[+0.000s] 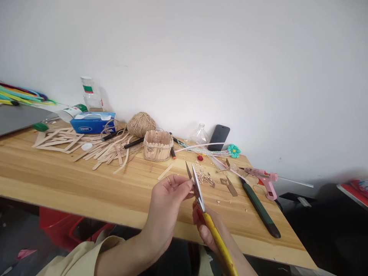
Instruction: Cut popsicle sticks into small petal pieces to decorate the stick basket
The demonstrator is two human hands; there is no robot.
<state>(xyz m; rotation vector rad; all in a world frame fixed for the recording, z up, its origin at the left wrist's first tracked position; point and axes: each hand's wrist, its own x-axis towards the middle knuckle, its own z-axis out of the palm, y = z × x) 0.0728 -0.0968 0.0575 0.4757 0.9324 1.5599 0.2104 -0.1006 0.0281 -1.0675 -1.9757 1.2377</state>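
My right hand (209,230) is wrapped round the yellow handles of a pair of scissors (199,188). The blades point up and away from me and stand slightly apart. Thumb and fingers of my left hand (168,201) are pinched together right beside the blades. Whatever they hold is too small and too covered to name. Beyond my hands, a little basket made of wooden sticks (158,146) stands on the wooden table (115,191). A single craft stick (165,171) lies in front of it, and small wood clippings (205,177) are scattered past the scissor tips.
On the left lie a pile of craft sticks (94,147), a twine ball (141,124) and a blue tissue box (93,123). To the right are a dark green-handled tool (260,209), a pink glue gun (266,182) near the table edge, and a phone (219,137) leaning on the wall.
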